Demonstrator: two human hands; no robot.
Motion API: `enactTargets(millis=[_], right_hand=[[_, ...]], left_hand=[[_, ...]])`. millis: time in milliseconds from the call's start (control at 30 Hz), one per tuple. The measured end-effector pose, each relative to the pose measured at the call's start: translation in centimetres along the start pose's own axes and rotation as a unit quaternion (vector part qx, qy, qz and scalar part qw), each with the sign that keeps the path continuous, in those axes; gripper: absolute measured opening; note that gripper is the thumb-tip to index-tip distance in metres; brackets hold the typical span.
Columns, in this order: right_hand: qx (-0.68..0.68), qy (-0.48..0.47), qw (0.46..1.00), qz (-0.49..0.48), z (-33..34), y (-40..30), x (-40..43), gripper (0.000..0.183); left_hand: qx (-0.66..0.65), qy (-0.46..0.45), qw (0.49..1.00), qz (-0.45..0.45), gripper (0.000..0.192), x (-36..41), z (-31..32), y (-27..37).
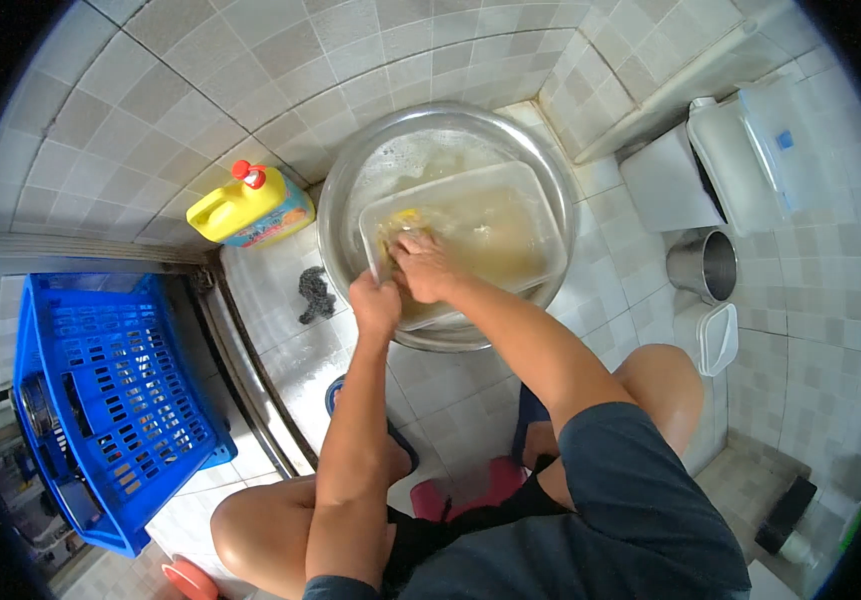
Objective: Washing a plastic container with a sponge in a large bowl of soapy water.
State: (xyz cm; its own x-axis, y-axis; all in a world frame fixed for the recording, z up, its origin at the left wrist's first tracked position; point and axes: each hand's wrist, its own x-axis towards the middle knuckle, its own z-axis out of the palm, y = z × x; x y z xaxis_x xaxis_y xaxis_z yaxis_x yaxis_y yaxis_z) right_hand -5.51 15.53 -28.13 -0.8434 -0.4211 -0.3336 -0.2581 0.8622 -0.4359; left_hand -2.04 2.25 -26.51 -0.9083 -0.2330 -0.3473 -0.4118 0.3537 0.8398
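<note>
A rectangular translucent plastic tub [528, 225] with cloudy yellowish water in it lies tilted inside a large round metal basin [336, 172]. My left hand [376, 304] grips the near left corner of the tub's rim, thumb over the edge. Inside the tub's left end, my right hand [424, 262] presses on a crumpled yellow pad [405, 217], whose exact kind I cannot make out. The fingertips are partly hidden against it. Foam and soapy water [430, 154] show in the basin behind the tub.
A yellow detergent jug [250, 206] with a red cap stands left of the basin, near a dark scouring pad [316, 295]. A blue plastic crate [130, 397] stands further left. Along the right are a metal pot [700, 266], a white lid [718, 340] and plastic containers [738, 165].
</note>
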Motion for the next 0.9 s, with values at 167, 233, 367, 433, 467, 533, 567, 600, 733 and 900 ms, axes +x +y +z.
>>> enactTargets(millis=[167,233,367,433,467,533,567,600,733,900], right_hand=[[-0.039,0.018,0.997,0.059,-1.5,1.2,0.4,0.065],[-0.085,0.054,0.992,0.075,-1.2,2.4,0.0,0.067],[-0.062,-0.031,0.962,0.265,-2.5,7.4,-1.4,0.069],[-0.088,0.01,0.957,0.277,-1.5,11.7,-3.1,0.064],[-0.107,0.045,0.953,0.279,-1.2,12.5,-3.4,0.059],[-0.179,-0.067,0.961,0.2,-2.4,8.9,-3.3,0.05],[-0.254,-0.173,0.942,0.136,-3.2,7.8,-4.0,0.042],[-0.258,-0.171,0.94,0.142,-3.0,7.6,-4.7,0.042],[-0.067,-0.147,0.979,0.123,-1.9,5.5,-4.5,0.028],[0.072,-0.14,0.985,0.074,0.2,0.6,-2.3,0.027]], left_hand=[[-0.03,0.039,0.998,0.042,0.036,-0.6,1.5,-0.9],[-0.068,0.036,0.997,0.019,0.034,-1.3,1.7,-0.2],[-0.085,0.038,0.995,0.045,0.026,-1.2,1.6,-0.6],[-0.101,0.029,0.994,0.031,0.024,-1.0,2.6,0.1],[-0.098,0.031,0.994,0.03,0.022,-0.7,2.7,-0.1],[-0.086,0.05,0.995,0.021,0.021,-0.8,1.1,-1.0],[-0.08,0.053,0.995,0.01,0.021,-1.0,1.1,-0.3],[-0.075,0.052,0.996,0.003,0.02,-1.2,1.4,0.5],[-0.083,0.039,0.996,0.023,0.021,-0.4,1.3,-0.6],[-0.09,0.026,0.996,-0.009,0.027,-0.6,1.2,-0.7]])
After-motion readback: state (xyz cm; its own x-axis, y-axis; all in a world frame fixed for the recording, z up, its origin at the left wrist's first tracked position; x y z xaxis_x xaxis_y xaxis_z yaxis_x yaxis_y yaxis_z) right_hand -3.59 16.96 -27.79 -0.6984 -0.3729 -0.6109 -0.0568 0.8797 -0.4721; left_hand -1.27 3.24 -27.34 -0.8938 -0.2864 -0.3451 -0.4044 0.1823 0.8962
